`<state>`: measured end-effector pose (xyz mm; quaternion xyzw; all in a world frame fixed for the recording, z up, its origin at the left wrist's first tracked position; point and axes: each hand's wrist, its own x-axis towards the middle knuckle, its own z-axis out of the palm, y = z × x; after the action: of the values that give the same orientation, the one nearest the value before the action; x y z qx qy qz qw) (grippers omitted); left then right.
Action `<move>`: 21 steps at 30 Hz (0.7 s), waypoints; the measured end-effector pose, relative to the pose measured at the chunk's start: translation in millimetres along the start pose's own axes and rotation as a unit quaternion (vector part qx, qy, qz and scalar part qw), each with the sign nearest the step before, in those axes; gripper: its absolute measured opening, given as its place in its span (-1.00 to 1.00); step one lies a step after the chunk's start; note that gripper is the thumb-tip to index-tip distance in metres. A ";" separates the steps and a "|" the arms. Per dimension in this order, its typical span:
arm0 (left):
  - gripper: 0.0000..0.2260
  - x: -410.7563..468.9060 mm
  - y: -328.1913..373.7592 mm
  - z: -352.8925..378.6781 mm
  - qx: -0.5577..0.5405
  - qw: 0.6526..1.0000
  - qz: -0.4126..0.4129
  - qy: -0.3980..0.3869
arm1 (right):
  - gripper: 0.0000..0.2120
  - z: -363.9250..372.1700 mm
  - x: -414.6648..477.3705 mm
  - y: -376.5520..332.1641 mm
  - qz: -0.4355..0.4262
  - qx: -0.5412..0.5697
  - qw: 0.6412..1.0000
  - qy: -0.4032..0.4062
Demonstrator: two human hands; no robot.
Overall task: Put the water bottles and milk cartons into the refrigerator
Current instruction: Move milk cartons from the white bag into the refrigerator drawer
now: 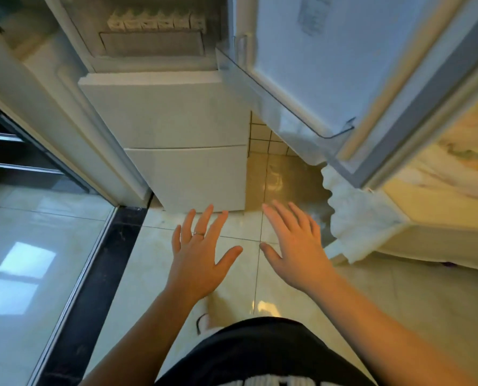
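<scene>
The white refrigerator (173, 121) stands ahead with its upper door (324, 59) swung open to the right. Inside, on a shelf, a row of several white milk cartons (155, 22) stands side by side. No water bottle shows in this view. My left hand (201, 254), a ring on one finger, hovers over the floor with fingers spread and holds nothing. My right hand (296, 246) is held out beside it, fingers straight and empty. Both hands are below the fridge's lower drawers.
A clear door bin (288, 107) lines the open door. A bed with a white cloth (355, 218) hanging off its corner is at the right. A sliding glass door (23, 260) with a dark track (101, 274) is at the left. Glossy tiled floor lies underfoot.
</scene>
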<state>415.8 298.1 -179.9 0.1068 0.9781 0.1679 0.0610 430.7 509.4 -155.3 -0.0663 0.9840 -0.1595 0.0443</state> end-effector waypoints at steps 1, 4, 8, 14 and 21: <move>-0.24 -9.2 19.8 9.1 -0.002 1.000 0.000 -0.004 | -0.34 -0.9 -18.5 15.5 0.003 0.004 1.000 0.001; -0.22 -35.9 78.8 39.5 -0.008 1.000 -0.007 -0.021 | -0.36 -4.0 -72.4 61.1 0.026 0.014 1.000 -0.002; -0.30 -59.3 148.5 74.4 -0.010 0.998 0.012 -0.060 | -0.36 -10.3 -136.1 114.8 0.077 0.021 0.997 -0.018; -0.37 -64.0 227.7 98.5 0.006 0.991 0.086 -0.105 | -0.36 -26.6 -196.4 176.6 0.137 0.036 0.990 -0.024; -0.35 -17.5 307.5 129.4 0.004 0.978 0.163 -0.129 | -0.37 -48.5 -213.3 257.0 0.213 0.048 0.976 0.007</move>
<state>510.8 618.0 -194.5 0.2855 0.9322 0.1565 0.1583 606.1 796.9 -177.5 0.1486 0.9669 -0.1941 0.0736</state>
